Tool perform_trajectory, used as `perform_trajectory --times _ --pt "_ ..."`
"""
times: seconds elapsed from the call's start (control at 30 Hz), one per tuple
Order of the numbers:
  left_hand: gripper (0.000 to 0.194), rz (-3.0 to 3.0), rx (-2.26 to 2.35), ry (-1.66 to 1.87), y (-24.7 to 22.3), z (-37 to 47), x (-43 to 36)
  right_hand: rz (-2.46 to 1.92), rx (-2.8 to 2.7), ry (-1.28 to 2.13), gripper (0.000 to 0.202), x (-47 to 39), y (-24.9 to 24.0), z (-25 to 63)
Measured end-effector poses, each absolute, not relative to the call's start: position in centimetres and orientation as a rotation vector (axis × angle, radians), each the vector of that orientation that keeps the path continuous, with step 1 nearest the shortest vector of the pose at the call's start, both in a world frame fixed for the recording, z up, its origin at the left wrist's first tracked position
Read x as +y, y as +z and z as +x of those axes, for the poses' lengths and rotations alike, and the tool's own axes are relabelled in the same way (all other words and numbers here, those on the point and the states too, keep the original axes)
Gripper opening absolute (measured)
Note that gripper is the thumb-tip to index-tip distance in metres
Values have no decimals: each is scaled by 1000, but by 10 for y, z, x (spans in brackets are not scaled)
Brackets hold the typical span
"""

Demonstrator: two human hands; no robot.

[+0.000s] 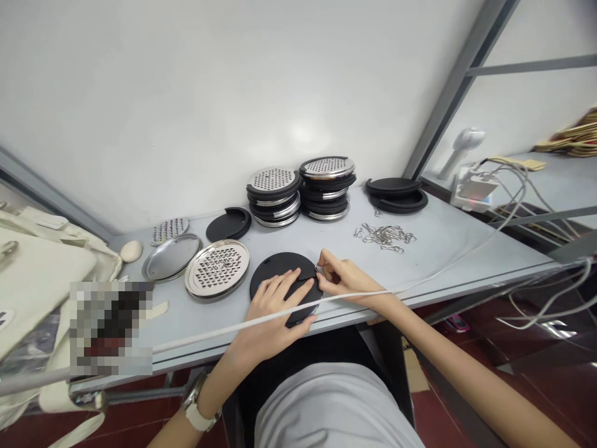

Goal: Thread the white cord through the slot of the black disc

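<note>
A round black disc [280,264] lies near the front edge of the table, partly covered by my left hand. My left hand [276,300] rests flat on top of it, fingers stretched and spread, the thumb by its near edge. At the disc's right side, my right hand [344,279] pinches a small metal clip [318,269] between thumb and forefinger. The clip touches the disc's rim; how it sits there is mostly hidden by the fingers. To the right behind that hand is a loose pile of similar metal clips [386,235].
Two stacks of black-rimmed grater discs [274,180] [327,167] stand by the wall. Black covers [228,225] [396,202] flank them. Metal grater plates [217,269] and a metal dish [171,258] lie left. A white cable [433,274] crosses over my hands. A scanner [459,152] stands right.
</note>
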State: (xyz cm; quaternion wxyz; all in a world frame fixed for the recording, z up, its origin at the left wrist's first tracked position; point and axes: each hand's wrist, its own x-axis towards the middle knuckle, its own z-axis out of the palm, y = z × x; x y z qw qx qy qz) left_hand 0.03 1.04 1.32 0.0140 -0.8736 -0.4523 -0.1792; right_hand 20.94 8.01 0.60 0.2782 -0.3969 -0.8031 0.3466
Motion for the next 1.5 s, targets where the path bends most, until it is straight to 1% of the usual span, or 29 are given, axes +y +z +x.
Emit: perform_trajectory --times 0.77,1.5 --pt "56 -2729 -1410 -529 13 -1 10 -1043 -2172 923 14 81 5 211" --pt "56 -2730 -1410 -539 12 -1 11 -1050 -2206 891 11 80 8 211"
